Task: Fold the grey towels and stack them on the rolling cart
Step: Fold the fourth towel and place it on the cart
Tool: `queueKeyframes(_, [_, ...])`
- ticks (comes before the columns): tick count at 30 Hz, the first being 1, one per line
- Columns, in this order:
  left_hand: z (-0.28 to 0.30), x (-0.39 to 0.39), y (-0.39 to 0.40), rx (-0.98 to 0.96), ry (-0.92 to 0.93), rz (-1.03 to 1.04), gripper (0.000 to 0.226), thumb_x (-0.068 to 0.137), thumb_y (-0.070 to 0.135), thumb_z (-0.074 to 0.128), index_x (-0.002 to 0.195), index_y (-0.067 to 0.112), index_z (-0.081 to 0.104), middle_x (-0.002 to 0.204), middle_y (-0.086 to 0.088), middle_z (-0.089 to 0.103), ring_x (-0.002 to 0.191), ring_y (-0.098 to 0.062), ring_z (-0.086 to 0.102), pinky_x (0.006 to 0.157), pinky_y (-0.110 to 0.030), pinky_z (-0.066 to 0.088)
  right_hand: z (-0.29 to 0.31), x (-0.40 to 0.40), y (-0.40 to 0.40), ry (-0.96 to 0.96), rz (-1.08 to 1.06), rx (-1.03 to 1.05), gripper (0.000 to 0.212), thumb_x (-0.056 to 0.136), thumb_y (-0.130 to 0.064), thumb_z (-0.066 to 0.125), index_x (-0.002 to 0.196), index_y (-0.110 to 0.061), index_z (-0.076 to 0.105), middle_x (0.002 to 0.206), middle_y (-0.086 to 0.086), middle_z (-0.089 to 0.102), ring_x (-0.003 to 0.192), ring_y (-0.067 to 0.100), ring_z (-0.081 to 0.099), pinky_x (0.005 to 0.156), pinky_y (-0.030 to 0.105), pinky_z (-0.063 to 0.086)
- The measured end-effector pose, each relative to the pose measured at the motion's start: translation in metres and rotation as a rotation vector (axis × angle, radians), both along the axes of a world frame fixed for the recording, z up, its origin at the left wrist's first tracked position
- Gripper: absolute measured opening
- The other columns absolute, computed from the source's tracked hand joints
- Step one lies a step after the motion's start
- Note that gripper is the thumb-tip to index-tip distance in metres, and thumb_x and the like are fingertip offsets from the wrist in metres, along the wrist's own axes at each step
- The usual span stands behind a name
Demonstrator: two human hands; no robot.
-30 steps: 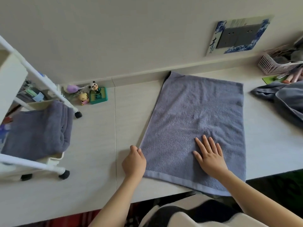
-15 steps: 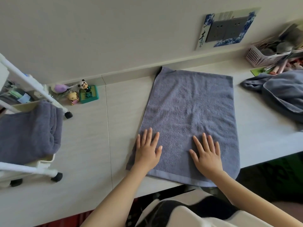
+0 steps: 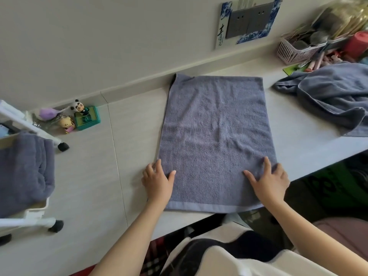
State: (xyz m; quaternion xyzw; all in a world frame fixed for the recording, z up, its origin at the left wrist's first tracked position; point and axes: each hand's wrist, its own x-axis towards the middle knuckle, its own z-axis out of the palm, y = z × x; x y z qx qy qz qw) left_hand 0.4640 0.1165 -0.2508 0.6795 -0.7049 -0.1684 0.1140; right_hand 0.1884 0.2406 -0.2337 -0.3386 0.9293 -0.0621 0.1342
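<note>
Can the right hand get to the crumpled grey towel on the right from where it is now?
Probably yes. The right hand grips the spread towel's near right corner, and only bare desk lies between it and the crumpled towel. It would have to let go first.

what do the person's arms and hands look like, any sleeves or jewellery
Both forearms are bare up to the bottom edge of the picture: no sleeves, cuffs or gloves show. The left hand and right hand carry no visible rings, and neither wrist shows a watch or bracelet. The nails look short and unpainted. Low in the picture there is a white and dark garment on the person's body.
</note>
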Motion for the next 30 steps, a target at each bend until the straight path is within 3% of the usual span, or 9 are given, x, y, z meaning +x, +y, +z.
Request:
queueKeyframes(3, [0.007,-0.003,-0.003,0.094,0.048,0.041,0.065,0.081,0.038,0.069,0.132,0.004,0.046,0.120,-0.021,0.053,0.107,-0.039,0.052,0.084,-0.044,0.045,0.008,-0.003,-0.002,-0.033,-0.038,-0.003,0.097,0.070,-0.078,0.049,0.145,-0.024,0.021,0.126,0.021,0.043,0.110,0.038,0.046,0.091,0.044,0.041])
queueKeyframes(6, [0.010,-0.009,-0.009,0.195,0.089,0.116,0.052,0.085,0.041,0.065,0.117,0.005,0.048,0.112,-0.016,0.063,0.101,-0.036,0.060,0.078,-0.040,0.047,0.016,-0.004,-0.006,-0.222,-0.090,-0.115,0.098,0.069,-0.068,0.062,0.145,-0.027,0.017,0.126,0.019,0.047,0.101,0.037,0.056,0.078,0.041,0.049])
queueKeyframes(9, [0.018,-0.010,-0.015,0.252,0.124,0.103,0.034,0.087,0.041,0.062,0.089,0.008,0.056,0.095,-0.016,0.067,0.091,-0.037,0.062,0.070,-0.036,0.044,0.023,-0.007,-0.004,-0.354,0.010,-0.211,0.089,0.077,-0.047,0.070,0.147,-0.026,0.019,0.139,0.011,0.047,0.116,0.035,0.054,0.084,0.042,0.049])
queueKeyframes(11, [0.020,-0.008,-0.019,0.267,0.263,0.139,0.029,0.087,0.038,0.062,0.080,0.011,0.055,0.091,-0.015,0.067,0.088,-0.035,0.062,0.068,-0.035,0.043,0.029,-0.012,0.000,-0.442,0.064,-0.275,0.081,0.080,-0.037,0.071,0.146,-0.027,0.025,0.143,0.007,0.045,0.123,0.033,0.049,0.093,0.043,0.045])
queueKeyframes(15, [0.025,-0.004,-0.029,0.429,0.740,0.286,0.033,0.079,0.036,0.071,0.096,0.009,0.063,0.099,-0.009,0.070,0.090,-0.027,0.067,0.083,-0.041,0.054,0.036,-0.025,0.009,-0.509,0.157,-0.252,0.061,0.086,-0.030,0.066,0.140,-0.029,0.038,0.141,0.005,0.047,0.126,0.030,0.046,0.099,0.040,0.041])
queueKeyframes(17, [0.030,0.000,-0.034,0.452,0.871,0.300,0.035,0.076,0.034,0.072,0.099,0.009,0.065,0.098,-0.007,0.071,0.091,-0.025,0.068,0.085,-0.043,0.055,0.040,-0.033,0.012,-0.518,0.152,-0.285,0.054,0.086,-0.028,0.065,0.136,-0.028,0.044,0.139,0.002,0.048,0.125,0.027,0.046,0.097,0.037,0.040])
queueKeyframes(22, [0.050,0.006,-0.045,0.362,1.031,0.297,0.016,0.086,0.021,0.066,0.097,0.010,0.063,0.098,-0.009,0.070,0.089,-0.024,0.067,0.082,-0.039,0.053,0.056,-0.048,0.010,-0.588,0.057,-0.481,0.033,0.086,-0.027,0.064,0.119,-0.028,0.057,0.125,-0.004,0.056,0.116,0.017,0.050,0.091,0.031,0.040])
queueKeyframes(25, [0.061,-0.010,-0.061,0.257,1.063,0.317,0.019,0.087,0.018,0.065,0.100,0.004,0.059,0.095,-0.010,0.066,0.087,-0.022,0.062,0.074,-0.032,0.049,0.068,-0.058,-0.007,-0.707,-0.083,-0.644,0.022,0.086,-0.030,0.065,0.106,-0.037,0.062,0.116,-0.001,0.062,0.109,0.020,0.056,0.091,0.040,0.049])
queueKeyframes(30, [0.075,-0.046,-0.108,0.184,1.045,0.344,0.026,0.087,0.018,0.066,0.108,0.009,0.054,0.092,-0.001,0.059,0.076,-0.005,0.054,0.062,-0.011,0.044,0.073,-0.088,-0.052,-0.827,-0.191,-0.723,0.023,0.083,-0.034,0.068,0.106,-0.035,0.064,0.102,0.006,0.067,0.095,0.020,0.064,0.084,0.038,0.053])
